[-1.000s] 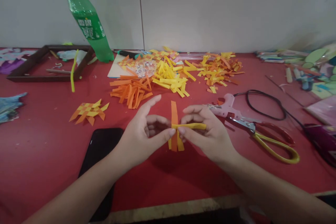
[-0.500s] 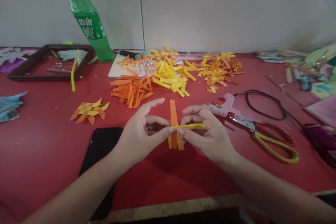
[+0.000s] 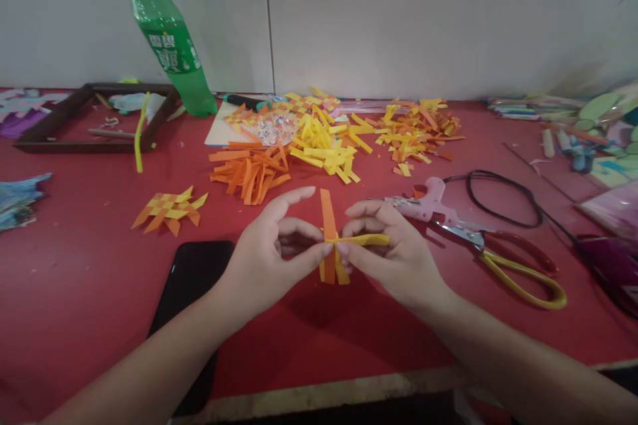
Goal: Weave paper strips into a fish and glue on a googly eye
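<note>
My left hand (image 3: 272, 259) and my right hand (image 3: 393, 259) meet over the red table (image 3: 90, 279), both pinching a small cross of paper strips. An orange strip (image 3: 327, 212) stands upright between my thumbs, and a folded yellow strip (image 3: 366, 239) runs sideways from it through my right fingers. Short orange and yellow ends hang below the crossing. Beyond my hands lie a pile of orange strips (image 3: 249, 169) and a pile of yellow strips (image 3: 323, 146).
A woven orange-yellow piece (image 3: 169, 211) lies at left. A black phone (image 3: 192, 279) sits under my left forearm. A pink glue gun (image 3: 428, 202), its black cord (image 3: 498, 202) and yellow-red scissors (image 3: 518, 265) lie to the right. A green bottle (image 3: 167, 36) and a dark wooden frame (image 3: 87, 119) stand behind.
Almost nothing has moved: both hands keep the same pinch on the crossed strips, which have shifted very slightly left and tilted a little.
</note>
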A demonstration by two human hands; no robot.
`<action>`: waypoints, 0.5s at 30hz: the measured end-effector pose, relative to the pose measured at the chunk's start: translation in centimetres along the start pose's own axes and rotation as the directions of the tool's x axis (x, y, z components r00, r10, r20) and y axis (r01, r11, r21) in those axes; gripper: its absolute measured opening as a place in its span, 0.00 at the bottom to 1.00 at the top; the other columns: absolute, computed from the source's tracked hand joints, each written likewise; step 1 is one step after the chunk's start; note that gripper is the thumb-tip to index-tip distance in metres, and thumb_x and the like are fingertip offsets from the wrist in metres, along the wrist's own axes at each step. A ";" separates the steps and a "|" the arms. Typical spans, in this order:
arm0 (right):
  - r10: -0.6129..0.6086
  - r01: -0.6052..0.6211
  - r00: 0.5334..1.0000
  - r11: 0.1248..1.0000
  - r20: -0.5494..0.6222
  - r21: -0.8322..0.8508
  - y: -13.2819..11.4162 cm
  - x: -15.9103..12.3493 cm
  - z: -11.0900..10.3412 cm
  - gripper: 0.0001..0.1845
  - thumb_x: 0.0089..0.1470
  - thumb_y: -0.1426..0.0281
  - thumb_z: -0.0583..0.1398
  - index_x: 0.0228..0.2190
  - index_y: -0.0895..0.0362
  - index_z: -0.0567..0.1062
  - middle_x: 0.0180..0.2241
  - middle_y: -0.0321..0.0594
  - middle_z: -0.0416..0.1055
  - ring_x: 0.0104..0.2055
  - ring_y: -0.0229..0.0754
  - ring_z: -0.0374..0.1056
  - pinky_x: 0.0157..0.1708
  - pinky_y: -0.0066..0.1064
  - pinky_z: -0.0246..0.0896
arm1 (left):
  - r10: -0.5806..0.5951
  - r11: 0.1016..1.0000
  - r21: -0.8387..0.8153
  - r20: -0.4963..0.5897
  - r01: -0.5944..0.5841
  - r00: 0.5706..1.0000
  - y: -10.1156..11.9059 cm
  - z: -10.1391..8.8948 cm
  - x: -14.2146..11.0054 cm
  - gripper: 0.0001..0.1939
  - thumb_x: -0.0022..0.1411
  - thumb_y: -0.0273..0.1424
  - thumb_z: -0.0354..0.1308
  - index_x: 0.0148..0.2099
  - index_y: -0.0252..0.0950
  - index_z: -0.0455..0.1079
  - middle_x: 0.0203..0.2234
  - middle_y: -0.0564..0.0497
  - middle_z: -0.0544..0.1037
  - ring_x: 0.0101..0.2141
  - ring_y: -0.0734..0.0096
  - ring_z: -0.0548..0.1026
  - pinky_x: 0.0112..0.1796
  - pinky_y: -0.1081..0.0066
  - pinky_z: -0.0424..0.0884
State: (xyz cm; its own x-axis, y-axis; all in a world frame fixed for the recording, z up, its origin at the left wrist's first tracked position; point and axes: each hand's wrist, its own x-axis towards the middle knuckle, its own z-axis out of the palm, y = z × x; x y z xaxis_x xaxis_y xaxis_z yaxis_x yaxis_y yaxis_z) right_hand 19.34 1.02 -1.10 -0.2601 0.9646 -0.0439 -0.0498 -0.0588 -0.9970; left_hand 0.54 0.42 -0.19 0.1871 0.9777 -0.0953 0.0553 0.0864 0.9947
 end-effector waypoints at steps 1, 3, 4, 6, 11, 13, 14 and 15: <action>0.003 -0.003 1.000 1.000 -0.002 -0.003 0.0 0.0 0.0 0.21 0.48 0.66 0.69 0.40 0.55 0.66 0.29 0.32 0.71 0.23 0.32 0.71 0.24 0.25 0.71 | 0.006 1.000 0.004 -0.002 -0.006 1.000 -0.1 0.0 0.0 0.33 0.55 0.31 0.67 0.61 0.40 0.61 0.29 0.54 0.79 0.31 0.70 0.80 0.36 0.73 0.78; 0.011 -0.011 1.000 1.000 -0.002 -0.011 0.0 0.0 0.0 0.21 0.48 0.65 0.69 0.40 0.54 0.66 0.29 0.32 0.71 0.23 0.33 0.71 0.24 0.25 0.71 | 0.013 1.000 0.019 -0.003 -0.012 1.000 -0.2 0.0 0.0 0.33 0.55 0.32 0.68 0.61 0.41 0.61 0.29 0.54 0.79 0.31 0.69 0.80 0.35 0.72 0.78; 0.012 -0.012 1.000 1.000 0.001 -0.011 -0.1 0.0 0.0 0.21 0.48 0.65 0.69 0.40 0.54 0.66 0.28 0.32 0.71 0.23 0.33 0.71 0.24 0.25 0.71 | 0.013 1.000 0.028 -0.003 -0.013 1.000 -0.2 0.0 0.0 0.33 0.55 0.32 0.68 0.61 0.41 0.62 0.29 0.54 0.79 0.31 0.69 0.81 0.35 0.72 0.78; 0.010 -0.010 1.000 1.000 0.007 -0.005 -0.1 0.0 0.1 0.21 0.48 0.65 0.69 0.40 0.54 0.66 0.28 0.32 0.72 0.23 0.33 0.71 0.25 0.26 0.72 | 0.010 0.999 0.039 -0.004 -0.010 1.000 -0.1 0.0 0.0 0.32 0.55 0.33 0.68 0.61 0.40 0.62 0.28 0.54 0.79 0.31 0.68 0.81 0.34 0.72 0.78; 0.002 -0.002 1.000 1.000 0.016 0.013 -0.1 0.0 0.1 0.20 0.49 0.67 0.68 0.40 0.54 0.66 0.28 0.32 0.72 0.23 0.33 0.72 0.25 0.25 0.72 | 0.006 0.999 0.050 -0.012 -0.005 1.000 0.0 0.0 0.0 0.32 0.55 0.33 0.68 0.60 0.40 0.62 0.27 0.54 0.78 0.30 0.68 0.80 0.33 0.73 0.77; -0.008 0.007 1.000 1.000 0.023 0.018 -0.1 0.0 0.1 0.19 0.50 0.67 0.68 0.40 0.55 0.66 0.28 0.32 0.72 0.23 0.33 0.73 0.25 0.25 0.73 | 0.002 0.999 0.040 -0.007 -0.002 1.000 0.0 -0.1 0.0 0.32 0.55 0.33 0.68 0.60 0.39 0.62 0.27 0.55 0.78 0.30 0.69 0.80 0.33 0.74 0.77; -0.011 0.011 1.000 1.000 0.024 0.017 -0.1 -0.1 0.1 0.19 0.51 0.67 0.68 0.40 0.54 0.66 0.28 0.32 0.72 0.23 0.33 0.73 0.25 0.25 0.73 | 0.000 1.000 0.031 -0.003 0.000 1.000 0.0 -0.1 -0.1 0.31 0.55 0.33 0.68 0.59 0.39 0.62 0.27 0.55 0.78 0.30 0.69 0.80 0.33 0.74 0.76; -0.013 0.012 1.000 1.000 0.024 0.014 -0.1 -0.1 0.1 0.18 0.51 0.67 0.67 0.41 0.54 0.66 0.29 0.32 0.72 0.23 0.33 0.73 0.25 0.26 0.73 | -0.006 1.000 0.023 0.003 0.006 1.000 0.1 -0.1 0.0 0.31 0.55 0.33 0.68 0.59 0.39 0.62 0.26 0.55 0.78 0.29 0.70 0.80 0.33 0.74 0.76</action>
State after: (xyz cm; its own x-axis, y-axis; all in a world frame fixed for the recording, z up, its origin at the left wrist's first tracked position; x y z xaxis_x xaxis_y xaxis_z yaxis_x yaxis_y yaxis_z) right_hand 19.32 0.93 -0.97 -0.2826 0.9588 -0.0298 -0.0669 -0.0507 -0.9965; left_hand 0.42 0.41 -0.11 0.1898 0.9766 -0.1011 0.0786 0.0875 0.9931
